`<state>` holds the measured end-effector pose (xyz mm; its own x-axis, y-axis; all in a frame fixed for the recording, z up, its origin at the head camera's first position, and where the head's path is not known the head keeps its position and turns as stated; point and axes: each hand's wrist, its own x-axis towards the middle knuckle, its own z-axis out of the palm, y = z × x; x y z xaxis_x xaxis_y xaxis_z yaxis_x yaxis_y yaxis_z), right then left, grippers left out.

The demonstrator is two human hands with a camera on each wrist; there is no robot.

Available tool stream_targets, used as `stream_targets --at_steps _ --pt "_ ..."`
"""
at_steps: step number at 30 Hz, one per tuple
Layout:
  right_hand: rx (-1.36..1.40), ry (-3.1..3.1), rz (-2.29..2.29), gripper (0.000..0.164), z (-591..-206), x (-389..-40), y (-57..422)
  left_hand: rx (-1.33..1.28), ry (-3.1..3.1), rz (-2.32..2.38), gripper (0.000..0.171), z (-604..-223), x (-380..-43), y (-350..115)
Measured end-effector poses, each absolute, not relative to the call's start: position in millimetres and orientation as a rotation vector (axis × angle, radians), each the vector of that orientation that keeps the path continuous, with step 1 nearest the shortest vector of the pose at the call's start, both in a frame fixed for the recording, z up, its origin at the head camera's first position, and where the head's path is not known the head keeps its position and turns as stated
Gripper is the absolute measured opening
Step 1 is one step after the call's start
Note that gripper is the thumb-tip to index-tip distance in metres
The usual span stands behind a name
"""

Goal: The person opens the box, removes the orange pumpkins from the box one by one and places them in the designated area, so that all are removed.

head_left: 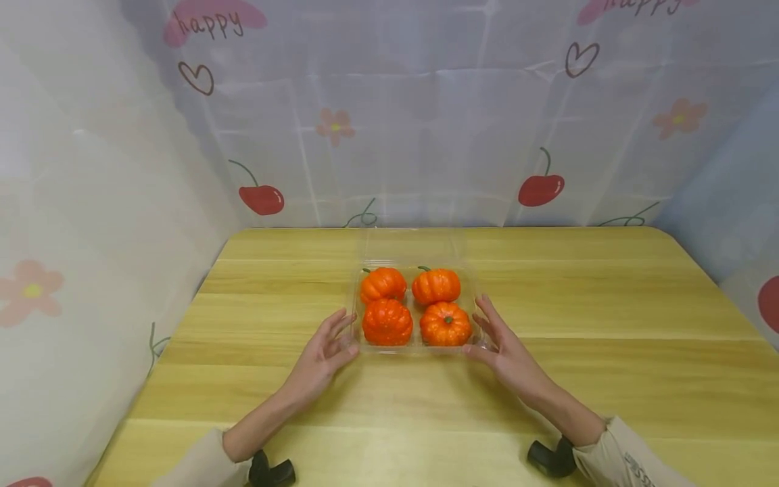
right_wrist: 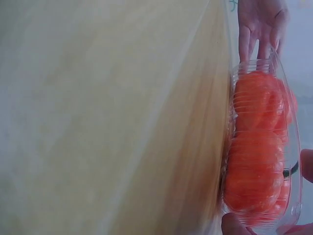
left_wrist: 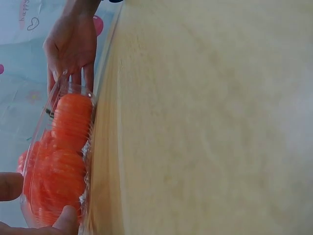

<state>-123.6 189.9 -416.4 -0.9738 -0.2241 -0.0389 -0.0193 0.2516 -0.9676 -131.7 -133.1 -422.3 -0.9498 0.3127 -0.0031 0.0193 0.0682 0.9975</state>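
A clear plastic clamshell box point(head_left: 416, 350) sits on the table with small orange pumpkins point(head_left: 387, 322) inside, two by two. Its transparent lid point(head_left: 414, 245) is folded back at the far side. My left hand point(head_left: 316, 362) holds the near left corner, thumb at the front and fingers along the side. At the near right corner my right hand point(head_left: 514, 362) grips the box the same way. Ribbed walls and the pumpkins point(left_wrist: 72, 117) show in the left wrist view, and the right wrist view has a green stem point(right_wrist: 290, 169) near the rim.
The box stands on a light wooden table point(head_left: 255, 325). Behind it hangs a pale curtain point(head_left: 426, 135) printed with cherries, hearts and flowers, and another sheet point(head_left: 109, 203) covers the left side. Black devices point(head_left: 550, 457) are worn at both wrists.
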Motion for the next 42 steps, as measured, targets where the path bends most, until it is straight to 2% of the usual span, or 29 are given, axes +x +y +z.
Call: stream_targets --at_steps 5,11,19,28,34,42 --pt "-0.255 2.352 -1.792 0.082 -416.6 -123.4 190.2 0.332 2.142 1.977 0.069 -423.7 -130.5 -133.6" --pt "-0.271 2.360 -1.786 0.090 -414.4 -124.0 192.8 0.265 2.159 1.959 0.071 -424.4 -132.5 -136.2" --pt "-0.259 2.355 -1.748 0.090 -405.7 -128.9 197.1 0.248 2.168 1.939 0.079 -421.3 -141.3 -140.9" --pt "-0.286 2.615 -1.534 0.086 -389.5 -132.6 193.4 0.456 2.255 1.829 0.092 -417.7 -155.5 -142.7" --pt "-0.424 2.622 -1.556 0.081 -375.6 -134.6 185.9 0.630 2.232 1.812 0.100 -416.7 -165.6 -144.2" --pt "-0.601 2.480 -1.673 0.077 -367.4 -144.6 173.2 0.632 2.222 1.779 0.092 -418.8 -171.5 -145.8"
